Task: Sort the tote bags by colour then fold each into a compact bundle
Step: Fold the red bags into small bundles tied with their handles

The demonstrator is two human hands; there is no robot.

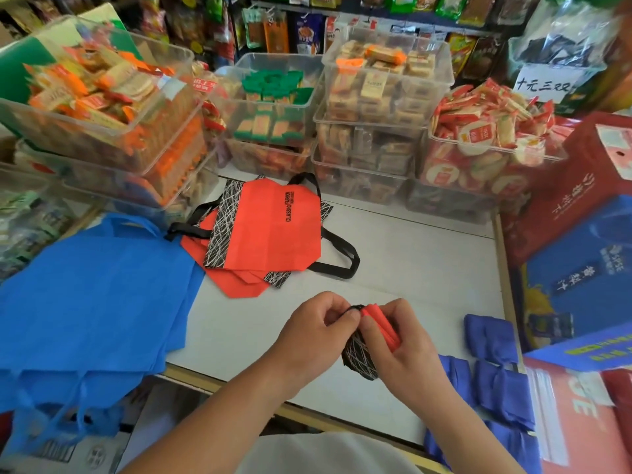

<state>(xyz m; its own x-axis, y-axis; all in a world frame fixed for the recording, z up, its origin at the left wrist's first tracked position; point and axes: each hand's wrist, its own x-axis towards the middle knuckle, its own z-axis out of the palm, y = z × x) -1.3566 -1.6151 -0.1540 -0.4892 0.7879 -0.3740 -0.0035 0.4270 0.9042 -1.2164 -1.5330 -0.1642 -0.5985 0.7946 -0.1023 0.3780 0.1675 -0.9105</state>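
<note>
The red bundle point(380, 328) sits in the air just above the desk's point(410, 268) near edge, its long axis slanting from far-left to near-right, with the black-patterned end facing the person. The right hand point(408, 347) wraps around it, likely to stop it unrolling. The left hand point(313, 333) pinches the black strap point(354, 308) at the far end, probably to bind it. Unfolded red totes point(270, 234) lie beyond, blue totes point(92, 292) to the left and blue bundles point(496, 340) to the right, so the colours are kept apart.

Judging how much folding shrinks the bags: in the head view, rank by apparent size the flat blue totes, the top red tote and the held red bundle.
1. flat blue totes
2. top red tote
3. red bundle, smallest though nearest the camera, so the order is safe.
</note>
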